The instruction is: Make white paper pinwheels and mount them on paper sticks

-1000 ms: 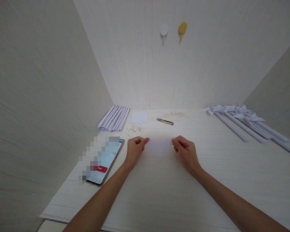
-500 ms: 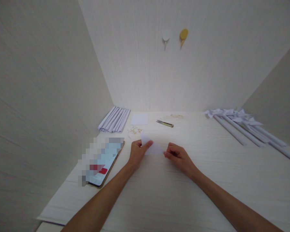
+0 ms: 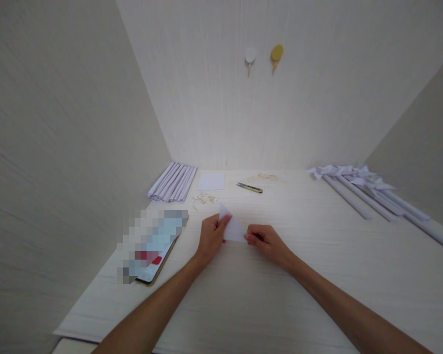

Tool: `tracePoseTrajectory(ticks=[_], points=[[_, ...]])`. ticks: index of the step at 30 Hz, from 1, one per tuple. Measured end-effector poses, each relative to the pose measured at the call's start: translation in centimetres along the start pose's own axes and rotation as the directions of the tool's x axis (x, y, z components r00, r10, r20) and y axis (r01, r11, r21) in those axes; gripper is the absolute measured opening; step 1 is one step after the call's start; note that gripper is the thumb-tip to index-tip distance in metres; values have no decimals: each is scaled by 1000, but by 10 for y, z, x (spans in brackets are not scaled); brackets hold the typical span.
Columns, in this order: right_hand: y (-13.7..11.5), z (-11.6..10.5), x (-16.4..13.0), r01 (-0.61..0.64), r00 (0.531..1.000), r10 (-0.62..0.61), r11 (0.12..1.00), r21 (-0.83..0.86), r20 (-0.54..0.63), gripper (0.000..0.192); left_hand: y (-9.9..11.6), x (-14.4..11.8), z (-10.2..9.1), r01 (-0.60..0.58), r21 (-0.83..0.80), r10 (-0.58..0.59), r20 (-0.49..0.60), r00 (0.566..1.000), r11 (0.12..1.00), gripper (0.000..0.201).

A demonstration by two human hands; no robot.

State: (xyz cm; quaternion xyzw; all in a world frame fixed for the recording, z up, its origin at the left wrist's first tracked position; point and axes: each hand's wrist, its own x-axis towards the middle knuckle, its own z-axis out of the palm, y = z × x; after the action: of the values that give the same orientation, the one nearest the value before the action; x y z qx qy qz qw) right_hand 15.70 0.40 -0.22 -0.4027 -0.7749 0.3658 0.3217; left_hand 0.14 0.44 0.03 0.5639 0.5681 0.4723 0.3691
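Between my hands is a small white sheet of paper [image 3: 233, 230], folded to a triangle with one point upward. My left hand [image 3: 212, 236] is closed on its left side, thumb lying over the front. At the right corner, the fingertips of my right hand [image 3: 264, 241] pinch the paper. Beyond the hands, thread snips [image 3: 249, 188] lie on the table, and a small pile of short pale pieces [image 3: 205, 198] sits to their left. Behind that pile a square white paper stack or sheet [image 3: 211, 181] lies flat.
Rolled white paper tubes [image 3: 173, 182] lie side by side at the back left. Tubes with paper pinwheel-like ends [image 3: 358, 189] lie at the right. A phone [image 3: 158, 250], partly pixelated, rests by my left forearm. Two hooks, white [image 3: 250, 55] and yellow [image 3: 276, 53], are on the back wall.
Both hands have come slightly closer together and lower with the folded paper between them. The right hand has shifted a little left. The whole view has shifted slightly.
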Motion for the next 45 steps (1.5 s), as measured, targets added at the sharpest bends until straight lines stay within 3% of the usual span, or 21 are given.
tracePoseTrajectory(ticks=[6, 12, 18, 20, 22, 24, 26, 28, 32, 37, 41, 45], points=[[1, 0, -1, 21, 998, -17, 998, -61, 57, 27, -3, 2, 0, 8, -4, -8, -1, 1000, 1000, 35], [-2, 1, 0, -35, 998, 39, 997, -76, 42, 28, 2, -1, 0, -9, -3, 8, -107, 994, 1000, 36], [1, 2, 1, -80, 996, 79, 997, 20, 46, 39, 2, -3, -2, -17, -28, 12, -172, 985, 999, 36], [3, 0, 2, -83, 996, 81, 991, 103, 26, 40, 0, -3, -2, 2, -63, -8, -93, 996, 998, 35], [5, -2, 2, -66, 998, 62, 976, 208, 29, 36, -1, -4, -1, 25, -102, -18, 68, 998, 995, 33], [7, -4, 2, -53, 996, 28, 949, 311, 85, 31, -2, -5, 1, 27, -123, 2, 237, 971, 992, 30], [8, -5, 2, -46, 992, -1, 925, 377, 124, 31, -1, -5, 2, 34, -148, 16, 325, 945, 988, 24], [8, -5, 2, -56, 995, 15, 911, 410, 102, 33, 1, -4, 2, 60, -205, 5, 305, 952, 977, 24], [5, -5, 4, -94, 992, 124, 877, 471, -33, 29, 5, -2, 1, 57, -329, -3, 163, 987, 943, 38], [2, -1, 5, -130, 978, 190, 879, 458, -88, 31, 5, -6, 5, -15, -107, 51, 345, 937, 994, 19], [3, 2, 4, -146, 971, 216, 879, 454, -106, 35, 2, -8, 8, 19, -12, -14, 334, 942, 1000, 26], [5, 2, 4, -131, 972, 208, 865, 484, -109, 44, 2, -7, 7, 82, -49, -57, 386, 921, 995, 26]])
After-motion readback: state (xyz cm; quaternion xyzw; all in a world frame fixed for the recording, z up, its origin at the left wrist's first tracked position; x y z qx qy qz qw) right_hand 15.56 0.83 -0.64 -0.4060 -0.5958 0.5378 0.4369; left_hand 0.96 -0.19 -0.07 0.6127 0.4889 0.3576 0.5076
